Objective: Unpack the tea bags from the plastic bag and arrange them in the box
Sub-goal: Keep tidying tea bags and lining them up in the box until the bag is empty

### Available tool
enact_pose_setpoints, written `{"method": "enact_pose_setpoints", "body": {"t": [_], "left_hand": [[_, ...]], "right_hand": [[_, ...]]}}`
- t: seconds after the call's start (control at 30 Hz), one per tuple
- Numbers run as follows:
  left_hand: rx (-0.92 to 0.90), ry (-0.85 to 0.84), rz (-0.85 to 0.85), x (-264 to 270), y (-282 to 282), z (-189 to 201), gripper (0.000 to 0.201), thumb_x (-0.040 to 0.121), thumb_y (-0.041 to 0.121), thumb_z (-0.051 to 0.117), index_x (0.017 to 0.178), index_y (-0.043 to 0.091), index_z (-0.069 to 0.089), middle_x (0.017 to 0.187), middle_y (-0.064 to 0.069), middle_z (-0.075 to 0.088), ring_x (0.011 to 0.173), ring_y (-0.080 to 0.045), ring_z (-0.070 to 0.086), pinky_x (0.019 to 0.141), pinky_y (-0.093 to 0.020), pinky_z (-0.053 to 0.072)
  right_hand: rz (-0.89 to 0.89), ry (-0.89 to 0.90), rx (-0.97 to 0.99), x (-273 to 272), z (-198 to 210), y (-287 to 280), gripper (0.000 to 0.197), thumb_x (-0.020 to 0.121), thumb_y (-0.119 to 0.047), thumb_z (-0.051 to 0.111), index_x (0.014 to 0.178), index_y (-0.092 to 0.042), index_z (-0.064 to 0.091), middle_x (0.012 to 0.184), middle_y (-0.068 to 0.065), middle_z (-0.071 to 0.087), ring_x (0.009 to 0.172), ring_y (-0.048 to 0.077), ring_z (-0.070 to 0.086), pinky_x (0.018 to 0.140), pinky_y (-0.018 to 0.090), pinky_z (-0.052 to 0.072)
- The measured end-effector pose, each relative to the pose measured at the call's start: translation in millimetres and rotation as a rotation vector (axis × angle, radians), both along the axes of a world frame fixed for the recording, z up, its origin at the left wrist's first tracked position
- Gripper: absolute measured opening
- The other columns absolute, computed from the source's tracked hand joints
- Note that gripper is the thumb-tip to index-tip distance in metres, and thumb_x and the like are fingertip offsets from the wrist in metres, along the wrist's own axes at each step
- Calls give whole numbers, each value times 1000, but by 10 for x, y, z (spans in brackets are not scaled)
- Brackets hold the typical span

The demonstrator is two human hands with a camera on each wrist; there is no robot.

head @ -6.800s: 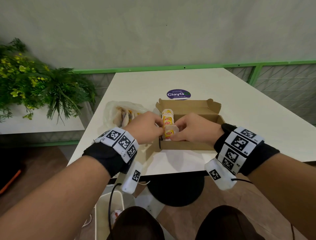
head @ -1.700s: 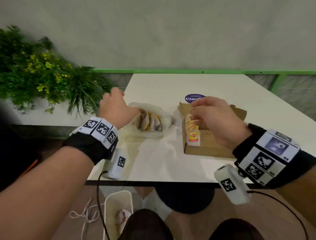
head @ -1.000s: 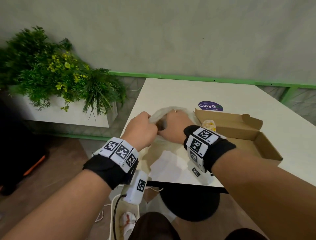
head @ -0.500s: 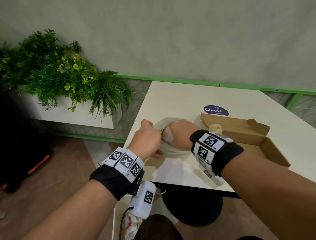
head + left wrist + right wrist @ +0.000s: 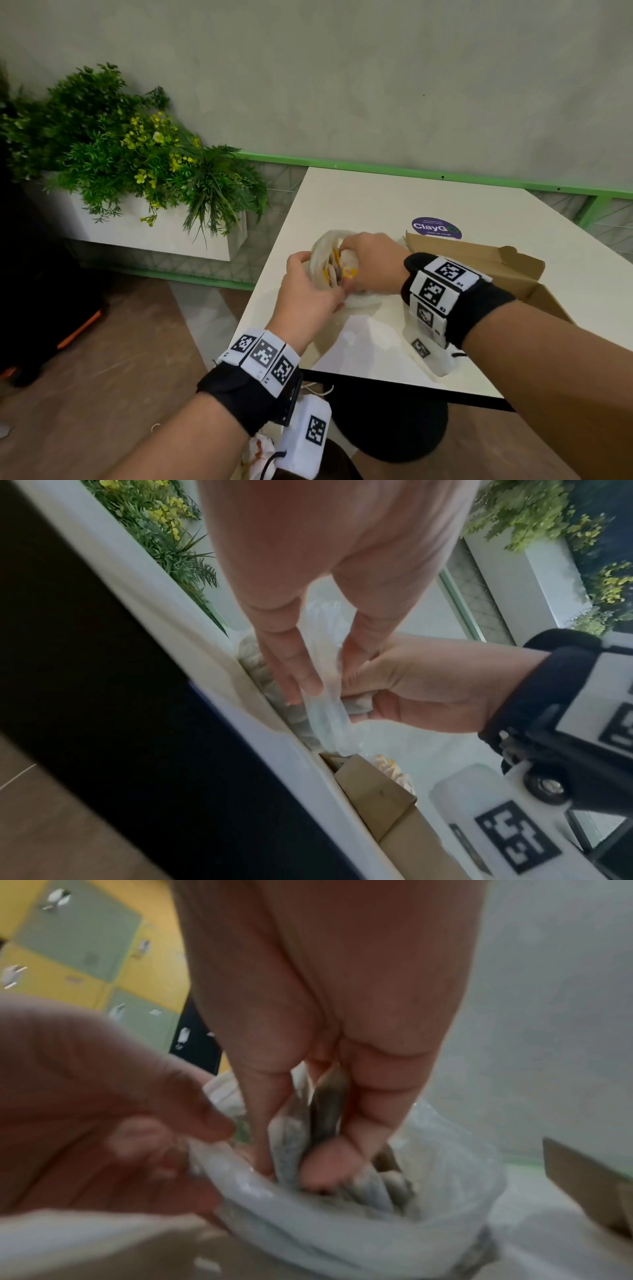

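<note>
We count one clear crinkled plastic bag [image 5: 342,260] on the white bench [image 5: 376,192], one open brown cardboard box [image 5: 513,270] just beside it. The tea bags [image 5: 329,1104] inside the plastic bag are grey-brown with yellow tags; their number we cannot tell. Left hand [image 5: 305,294] pinches the bag's rim. Right hand [image 5: 371,260] reaches inside, fingers [image 5: 373,1112] clamped on several tea bags.

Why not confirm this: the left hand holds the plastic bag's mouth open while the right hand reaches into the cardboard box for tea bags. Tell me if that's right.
One detail is wrong. The right hand reaches into the plastic bag, not the cardboard box, and pinches tea bags there. The left hand does hold the bag's mouth. The right wrist view shows it.
</note>
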State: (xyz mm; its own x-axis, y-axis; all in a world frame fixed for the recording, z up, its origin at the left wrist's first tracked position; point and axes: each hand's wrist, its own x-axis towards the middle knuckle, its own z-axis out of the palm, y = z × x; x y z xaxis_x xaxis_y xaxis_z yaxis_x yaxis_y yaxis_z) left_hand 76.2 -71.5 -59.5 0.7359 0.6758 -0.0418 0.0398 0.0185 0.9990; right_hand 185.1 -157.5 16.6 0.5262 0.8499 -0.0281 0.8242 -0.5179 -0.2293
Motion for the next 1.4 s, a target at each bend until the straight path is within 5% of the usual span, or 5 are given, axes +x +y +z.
{"method": "enact_pose_setpoints", "body": {"t": [0.17, 0.47, 0.7, 0.83, 1.4], "left_hand": [[34, 7, -36, -8, -11, -101, 73, 66, 11, 84, 126, 38, 51, 111, 4, 68, 103, -20, 71, 87, -47, 61], [109, 3, -66, 0, -68, -168, 56, 72, -4, 72, 115, 31, 66, 94, 11, 73, 90, -25, 75, 78, -54, 63], [20, 19, -7, 58, 5, -98, 56, 75, -3, 65, 124, 23, 60, 108, -5, 70, 95, -27, 73, 82, -49, 63], [-72, 0, 35, 149, 41, -17, 77, 64, 7, 73, 137, 20, 51, 110, -4, 69, 101, -27, 72, 87, -46, 61], [-100, 21, 51, 517, 116, 61, 58, 81, -13, 69, 123, 20, 46, 120, -14, 63, 107, -30, 68, 85, -41, 62]], "right_hand": [[-159, 528, 86, 3, -58, 28, 42, 81, -30, 77, 119, -29, 57, 98, 5, 67, 77, 17, 67, 64, 30, 61], [-14, -132, -69, -144, -305, 224, 5, 97, -14, 49, 96, -15, 54, 100, 8, 61, 90, 23, 59, 77, 31, 44], [-135, -62, 81, 94, -48, 137, 33, 87, -9, 62, 119, -16, 69, 110, 11, 69, 86, 26, 63, 65, 22, 46], [-165, 107, 194, 179, 163, 6, 32, 89, -10, 67, 120, -14, 67, 92, 8, 66, 48, 14, 65, 41, 23, 50], [-186, 278, 513, 322, 924, -304, 25, 86, -13, 78, 110, -11, 69, 91, 11, 69, 65, 27, 72, 59, 41, 63]]}}
